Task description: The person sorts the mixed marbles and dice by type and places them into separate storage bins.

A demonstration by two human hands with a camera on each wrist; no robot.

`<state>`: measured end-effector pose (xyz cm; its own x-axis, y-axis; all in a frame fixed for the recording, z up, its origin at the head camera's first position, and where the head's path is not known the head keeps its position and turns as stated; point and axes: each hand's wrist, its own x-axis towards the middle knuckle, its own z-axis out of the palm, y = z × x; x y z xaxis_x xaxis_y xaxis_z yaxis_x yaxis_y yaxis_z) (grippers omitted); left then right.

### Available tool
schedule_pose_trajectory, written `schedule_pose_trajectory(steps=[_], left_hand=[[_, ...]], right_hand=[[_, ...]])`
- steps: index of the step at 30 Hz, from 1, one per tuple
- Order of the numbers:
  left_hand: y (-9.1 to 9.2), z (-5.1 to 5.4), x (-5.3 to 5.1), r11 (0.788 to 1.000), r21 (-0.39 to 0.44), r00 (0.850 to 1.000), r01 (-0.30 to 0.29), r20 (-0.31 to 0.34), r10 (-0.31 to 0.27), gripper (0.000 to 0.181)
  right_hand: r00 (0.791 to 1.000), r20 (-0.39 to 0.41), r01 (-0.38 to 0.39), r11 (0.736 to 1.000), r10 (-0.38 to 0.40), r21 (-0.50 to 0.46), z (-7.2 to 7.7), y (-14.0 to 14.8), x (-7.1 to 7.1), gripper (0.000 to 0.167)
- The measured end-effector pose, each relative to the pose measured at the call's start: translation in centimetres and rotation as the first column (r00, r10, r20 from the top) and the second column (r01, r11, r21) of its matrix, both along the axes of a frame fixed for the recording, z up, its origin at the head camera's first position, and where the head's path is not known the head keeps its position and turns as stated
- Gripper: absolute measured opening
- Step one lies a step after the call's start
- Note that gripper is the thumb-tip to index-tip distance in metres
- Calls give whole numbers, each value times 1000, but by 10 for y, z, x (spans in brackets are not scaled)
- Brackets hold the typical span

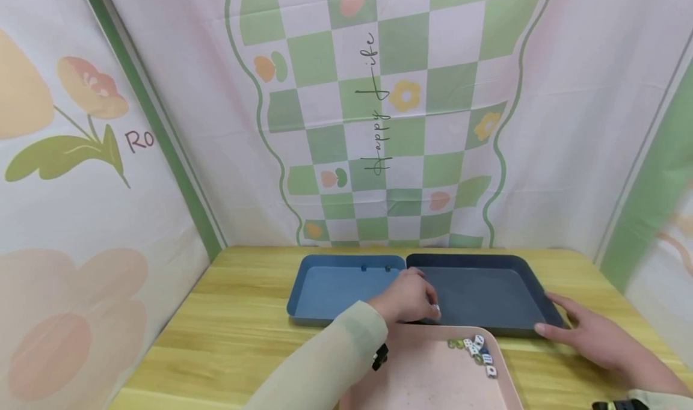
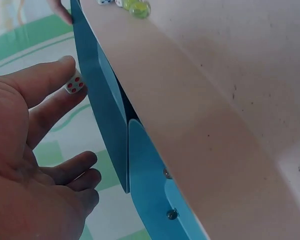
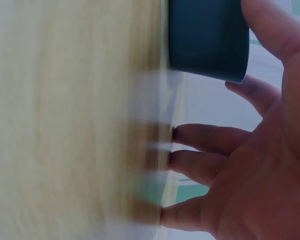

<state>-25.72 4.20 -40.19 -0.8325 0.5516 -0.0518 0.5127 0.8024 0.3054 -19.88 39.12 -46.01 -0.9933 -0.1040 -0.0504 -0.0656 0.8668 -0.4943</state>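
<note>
My left hand (image 1: 407, 297) pinches a white die (image 2: 75, 84) with red dots between thumb and a finger, above the near left part of the dark tray (image 1: 482, 293). The other fingers of that hand are bent and hold nothing. My right hand (image 1: 601, 338) touches the dark tray's right near corner with thumb and forefinger; in the right wrist view its other fingertips rest on the table. In the pink tray (image 1: 428, 368), several dice (image 1: 491, 371) and some green glass marbles (image 1: 459, 343) lie in the far right corner.
A blue tray (image 1: 335, 290) stands left of the dark tray, against it, with two dark marbles (image 1: 387, 268) near its far edge. The wooden table (image 1: 227, 320) ends at a patterned cloth (image 1: 352, 127) behind, with cloth at both sides.
</note>
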Motion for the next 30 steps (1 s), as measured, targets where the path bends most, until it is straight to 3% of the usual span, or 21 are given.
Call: schedule_pose_trajectory(steps=[8,12,16,22,30], left_hand=[[9,-3,-10,994,-19,993,-108,-43,107,18],[13,-3,-14,992,-28,991,-123,-64,121,20],[16,-1,-14,987,-51,983,-154,-108,148,11],[18,1,-12,969,-57,965,-240,-123,232,50],[16,-2,-12,971,-54,967,-234,-111,227,51]], right_hand=[[1000,-18,-4,1000,4,20,-1,1,1,93],[1000,-12,-5,1000,5,19,0,-1,2,93],[1000,-7,0,1000,0,9,0,-1,2,93],[1000,-7,0,1000,0,15,-2,0,0,93],[1000,2,2,1000,-2,28,-2,1,0,93]])
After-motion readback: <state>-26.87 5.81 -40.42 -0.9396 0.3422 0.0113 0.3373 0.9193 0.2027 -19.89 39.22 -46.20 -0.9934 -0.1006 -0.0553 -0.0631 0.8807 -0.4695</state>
